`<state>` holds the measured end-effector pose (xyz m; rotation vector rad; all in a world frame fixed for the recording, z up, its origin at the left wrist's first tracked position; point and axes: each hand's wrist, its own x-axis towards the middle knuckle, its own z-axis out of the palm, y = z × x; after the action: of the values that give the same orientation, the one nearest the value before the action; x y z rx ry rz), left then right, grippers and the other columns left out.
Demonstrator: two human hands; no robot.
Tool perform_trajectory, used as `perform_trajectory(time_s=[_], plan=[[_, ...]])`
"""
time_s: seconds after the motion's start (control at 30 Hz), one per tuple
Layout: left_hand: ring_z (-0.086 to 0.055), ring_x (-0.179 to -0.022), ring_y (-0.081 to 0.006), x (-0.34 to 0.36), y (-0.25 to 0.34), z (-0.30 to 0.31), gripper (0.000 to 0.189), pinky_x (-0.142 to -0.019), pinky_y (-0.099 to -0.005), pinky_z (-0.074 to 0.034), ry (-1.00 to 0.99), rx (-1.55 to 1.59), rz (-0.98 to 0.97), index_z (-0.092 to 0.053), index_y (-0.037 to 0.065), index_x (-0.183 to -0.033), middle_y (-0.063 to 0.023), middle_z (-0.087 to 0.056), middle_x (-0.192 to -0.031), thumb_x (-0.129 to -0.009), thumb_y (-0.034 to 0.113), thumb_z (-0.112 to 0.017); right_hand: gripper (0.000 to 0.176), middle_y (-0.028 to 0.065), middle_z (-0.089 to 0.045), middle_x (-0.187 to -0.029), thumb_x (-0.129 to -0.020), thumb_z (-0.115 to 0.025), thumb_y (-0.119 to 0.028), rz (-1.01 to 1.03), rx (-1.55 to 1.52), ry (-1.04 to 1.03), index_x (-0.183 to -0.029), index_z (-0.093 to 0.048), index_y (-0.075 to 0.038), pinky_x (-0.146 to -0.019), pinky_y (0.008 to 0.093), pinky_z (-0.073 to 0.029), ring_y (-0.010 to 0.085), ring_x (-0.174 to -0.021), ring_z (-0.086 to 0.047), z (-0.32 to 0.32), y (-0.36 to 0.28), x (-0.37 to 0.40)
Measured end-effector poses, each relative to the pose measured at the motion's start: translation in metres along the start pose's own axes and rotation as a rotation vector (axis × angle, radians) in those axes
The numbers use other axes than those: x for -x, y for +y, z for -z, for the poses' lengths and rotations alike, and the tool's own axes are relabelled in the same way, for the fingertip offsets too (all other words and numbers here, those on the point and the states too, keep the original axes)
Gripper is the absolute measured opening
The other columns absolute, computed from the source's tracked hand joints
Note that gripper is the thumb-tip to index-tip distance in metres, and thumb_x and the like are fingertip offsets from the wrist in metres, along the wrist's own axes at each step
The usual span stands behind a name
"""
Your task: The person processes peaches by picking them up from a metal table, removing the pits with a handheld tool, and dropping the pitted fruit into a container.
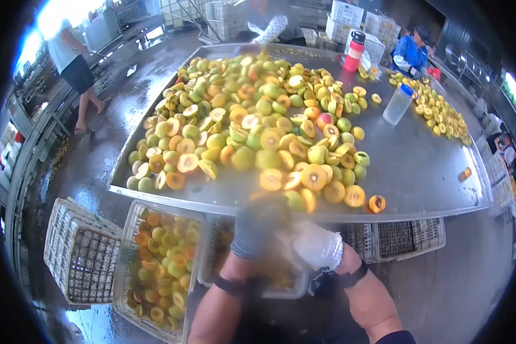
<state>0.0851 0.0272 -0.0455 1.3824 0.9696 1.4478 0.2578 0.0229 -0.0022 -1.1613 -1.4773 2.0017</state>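
A large heap of halved yellow-green fruit [258,123] lies on the metal table [172,198]. At the table's near edge, my left hand [258,225] wears a grey glove; its fingers are blurred. Close beside it on the right is my right hand [316,245] in a white glove, its fingers also blurred. Whether either hand holds anything cannot be made out. Both hands are above a crate [295,289] under the table edge. One dark-centred fruit half [377,204] sits at the near edge, right of the heap.
A crate of fruit halves [160,264] and stacked empty crates [80,252] stand at left, another crate [410,239] at right. On the table are a red bottle [354,53], a clear bottle [398,105] and a second pile [436,109]. Several people are around.
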Motion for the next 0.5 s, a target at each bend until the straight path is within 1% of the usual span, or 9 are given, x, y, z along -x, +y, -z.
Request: perform_trajectory(time_s=[0.07,0.1,0.2,0.27,0.3,0.37,0.4,0.43,0.5], plan=[[-0.070,-0.091,-0.0201,0.003,0.015,0.003,0.028,-0.084,-0.0331,-0.057,-0.123,-0.058,0.007,-0.070,-0.005,-0.116,-0.0123,-0.074,-0.101,-0.098,0.015,-0.068,0.038,-0.0039,-0.056,-0.064,-0.106,-0.058,-0.043,-0.045,0.016,-0.047,-0.096,-0.065,-0.007,-0.043,0.0232,-0.038,0.0069,-0.046,-0.050,0.003,-0.014,0.015],[-0.070,-0.091,-0.0201,0.003,0.025,0.004,0.027,-0.084,-0.0329,-0.057,-0.170,-0.122,-0.033,-0.071,-0.005,-0.116,-0.0123,-0.074,-0.101,-0.098,0.015,-0.067,0.039,-0.0044,-0.055,-0.063,-0.105,-0.058,-0.044,-0.073,0.020,-0.068,-0.097,-0.064,-0.007,-0.042,0.0232,-0.037,0.0066,-0.046,-0.049,0.003,-0.017,0.020],[-0.071,-0.091,-0.0215,0.003,0.027,0.002,0.029,-0.085,-0.0334,-0.058,-0.160,-0.089,-0.034,-0.068,-0.006,-0.120,-0.0133,-0.074,-0.099,-0.099,0.014,-0.065,0.038,-0.0052,-0.052,-0.062,-0.104,-0.060,-0.044,-0.038,-0.081,-0.088,-0.097,-0.063,-0.007,-0.041,0.0234,-0.035,0.0065,-0.044,-0.046,0.004,0.003,0.013],[-0.071,-0.091,-0.0219,0.007,0.019,-0.006,0.030,-0.085,-0.0334,-0.058,-0.017,0.137,0.130,-0.067,-0.006,-0.122,-0.0138,-0.073,-0.099,-0.100,0.014,-0.064,0.037,-0.0052,-0.051,-0.063,-0.104,-0.060,-0.044,-0.039,-0.171,-0.132,-0.098,-0.061,-0.007,-0.039,0.0236,-0.035,0.0071,-0.043,-0.045,0.006,0.022,0.005],[-0.071,-0.091,-0.0220,0.010,0.025,-0.010,0.030,-0.084,-0.0330,-0.058,0.037,0.271,0.130,-0.065,-0.006,-0.124,-0.0147,-0.073,-0.101,-0.101,0.014,-0.062,0.037,-0.0044,-0.052,-0.063,-0.104,-0.060,-0.044,-0.017,-0.226,-0.120,-0.098,-0.060,-0.007,-0.039,0.0240,-0.035,0.0079,-0.043,-0.046,-0.003,0.022,0.003],[-0.069,-0.084,-0.0185,0.007,0.005,-0.013,0.029,-0.077,-0.0317,-0.057,0.170,0.126,0.007,-0.068,-0.002,-0.122,-0.0098,-0.073,-0.097,-0.096,0.010,-0.064,0.036,-0.0028,-0.054,-0.065,-0.106,-0.058,-0.042,0.024,-0.306,-0.096,-0.099,-0.059,-0.007,-0.039,0.0249,-0.038,0.0089,-0.045,-0.048,-0.015,0.012,0.006],[-0.070,-0.082,-0.0204,0.008,0.010,-0.012,0.030,-0.075,-0.0327,-0.057,0.201,0.112,0.047,-0.068,0.000,-0.120,-0.0096,-0.073,-0.097,-0.092,0.009,-0.066,0.035,-0.0019,-0.055,-0.067,-0.107,-0.057,-0.041,0.043,-0.333,-0.085,-0.100,-0.059,-0.007,-0.040,0.0255,-0.040,0.0092,-0.046,-0.050,-0.019,0.005,0.010],[-0.070,-0.080,-0.0224,0.008,0.015,-0.011,0.031,-0.072,-0.0337,-0.056,0.232,0.099,0.087,-0.069,0.002,-0.119,-0.0094,-0.073,-0.097,-0.088,0.008,-0.068,0.034,-0.0016,-0.055,-0.067,-0.108,-0.055,-0.039,0.092,-0.270,-0.046,-0.101,-0.059,-0.006,-0.041,0.0255,-0.040,0.0090,-0.046,-0.050,-0.020,0.006,0.008],[-0.070,-0.086,-0.0222,0.007,-0.005,-0.004,0.032,-0.080,-0.0341,-0.057,0.266,-0.187,-0.008,-0.064,-0.002,-0.124,-0.0130,-0.072,-0.101,-0.100,0.019,-0.062,0.033,-0.0012,-0.056,-0.067,-0.109,-0.053,-0.036,0.153,-0.201,0.015,-0.102,-0.060,-0.005,-0.043,0.0248,-0.042,0.0084,-0.048,-0.051,-0.023,0.011,0.003]])
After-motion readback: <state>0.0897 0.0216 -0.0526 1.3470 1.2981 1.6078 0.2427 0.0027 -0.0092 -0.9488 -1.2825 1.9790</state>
